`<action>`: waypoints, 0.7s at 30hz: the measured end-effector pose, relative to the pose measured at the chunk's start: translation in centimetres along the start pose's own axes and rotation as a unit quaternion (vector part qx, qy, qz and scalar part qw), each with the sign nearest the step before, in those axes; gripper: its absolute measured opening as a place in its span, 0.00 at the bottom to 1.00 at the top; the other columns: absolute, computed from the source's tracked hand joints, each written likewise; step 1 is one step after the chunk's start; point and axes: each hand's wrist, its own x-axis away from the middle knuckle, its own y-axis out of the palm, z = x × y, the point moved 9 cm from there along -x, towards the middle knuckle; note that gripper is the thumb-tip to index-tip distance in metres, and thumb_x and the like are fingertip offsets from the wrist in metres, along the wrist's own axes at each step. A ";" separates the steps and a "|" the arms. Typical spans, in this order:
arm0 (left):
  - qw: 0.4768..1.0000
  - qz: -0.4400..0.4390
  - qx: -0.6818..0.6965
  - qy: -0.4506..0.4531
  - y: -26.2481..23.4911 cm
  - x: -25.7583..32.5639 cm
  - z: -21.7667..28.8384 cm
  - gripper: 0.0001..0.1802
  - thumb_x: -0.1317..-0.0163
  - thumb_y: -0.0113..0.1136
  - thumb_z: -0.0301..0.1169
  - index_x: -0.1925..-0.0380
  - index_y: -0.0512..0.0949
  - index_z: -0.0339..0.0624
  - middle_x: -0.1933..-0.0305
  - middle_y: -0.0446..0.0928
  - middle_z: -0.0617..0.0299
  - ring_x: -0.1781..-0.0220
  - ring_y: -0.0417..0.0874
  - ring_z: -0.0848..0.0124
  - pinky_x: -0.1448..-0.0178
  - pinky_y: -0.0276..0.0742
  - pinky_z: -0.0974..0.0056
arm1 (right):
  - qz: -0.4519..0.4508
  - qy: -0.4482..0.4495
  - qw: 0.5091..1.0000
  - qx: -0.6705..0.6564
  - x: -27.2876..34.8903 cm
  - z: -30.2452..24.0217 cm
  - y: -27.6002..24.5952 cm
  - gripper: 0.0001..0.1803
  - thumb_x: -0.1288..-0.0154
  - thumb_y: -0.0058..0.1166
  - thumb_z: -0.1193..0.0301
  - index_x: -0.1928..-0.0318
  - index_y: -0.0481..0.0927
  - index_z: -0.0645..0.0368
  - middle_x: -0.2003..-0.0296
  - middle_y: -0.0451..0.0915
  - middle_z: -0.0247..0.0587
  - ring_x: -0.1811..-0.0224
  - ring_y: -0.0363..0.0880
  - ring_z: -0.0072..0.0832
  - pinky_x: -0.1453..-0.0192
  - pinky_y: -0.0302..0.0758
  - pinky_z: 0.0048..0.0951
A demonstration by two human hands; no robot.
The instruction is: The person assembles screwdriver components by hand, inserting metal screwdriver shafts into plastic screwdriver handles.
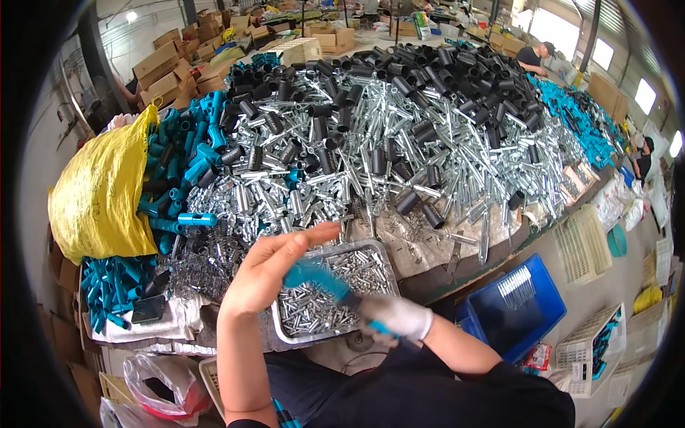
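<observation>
My right hand [398,318], in a white and grey work glove, is closed around a teal and black plastic tube-shaped part [314,277], smeared by motion. The part points up and leftward, its teal end close by the palm of my left hand [271,267]. That hand is bare with its fingers stretched out flat; whether it touches the part I cannot tell. Under both hands lies a grey tray [391,273] filled with small metal pins [303,314].
Beyond the tray rises a heap of metal rods [457,160] and black sleeves [442,68]. Teal handles [207,153] spill from a yellow sack [103,189] on the left, near a dark phone [148,309]. Blue crates [549,289] stand at right; a person [531,58] is far off.
</observation>
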 end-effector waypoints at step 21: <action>0.996 0.043 -0.054 -0.063 -1.5 0.0 -2.4 0.23 0.27 0.44 0.38 0.45 0.76 0.31 0.42 0.78 0.52 0.38 0.76 0.65 0.30 0.63 0.62 | -0.144 -0.038 0.979 0.136 2.4 0.3 5.2 0.25 0.26 0.40 0.53 0.49 0.73 0.64 0.77 0.74 0.37 0.87 0.67 0.19 0.85 0.63 0.21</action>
